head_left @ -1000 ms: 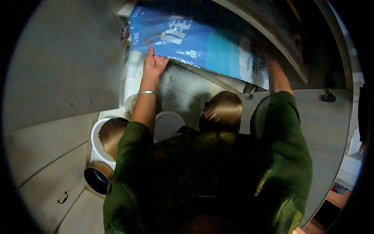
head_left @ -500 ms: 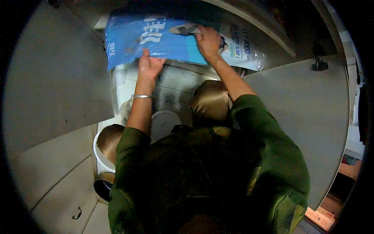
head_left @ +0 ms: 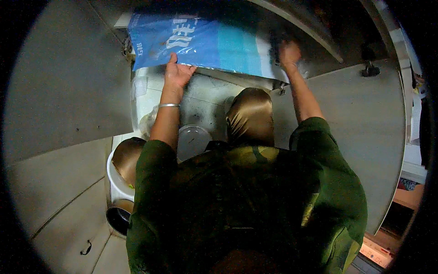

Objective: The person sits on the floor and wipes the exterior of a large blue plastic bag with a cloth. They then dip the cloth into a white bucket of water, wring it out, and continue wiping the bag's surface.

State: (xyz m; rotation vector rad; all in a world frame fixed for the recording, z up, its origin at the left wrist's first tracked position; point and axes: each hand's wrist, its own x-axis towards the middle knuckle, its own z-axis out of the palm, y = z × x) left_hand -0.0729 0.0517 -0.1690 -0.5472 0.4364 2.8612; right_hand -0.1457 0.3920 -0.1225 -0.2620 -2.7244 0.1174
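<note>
A blue plastic bag (head_left: 200, 45) with turquoise and white bands lies flattened across the opening between two grey panels. My left hand (head_left: 178, 75) grips its front edge, thumb on top and the other fingers partly hidden below. At the bag's right, white end is my right hand (head_left: 290, 52). It looks closed but is smeared by motion, and whatever it holds is hidden in shadow.
Grey door panels stand at left (head_left: 68, 91) and right (head_left: 351, 118). Below the bag are my shiny brown-covered knees (head_left: 251, 116), a round whitish lid (head_left: 194, 140), a white basin (head_left: 114, 176) and a dark round pot (head_left: 119, 219).
My right hand has moved right, from the bag's middle to its white end. The grey and dark cloth-like piece under it no longer shows. My left hand keeps its hold.
</note>
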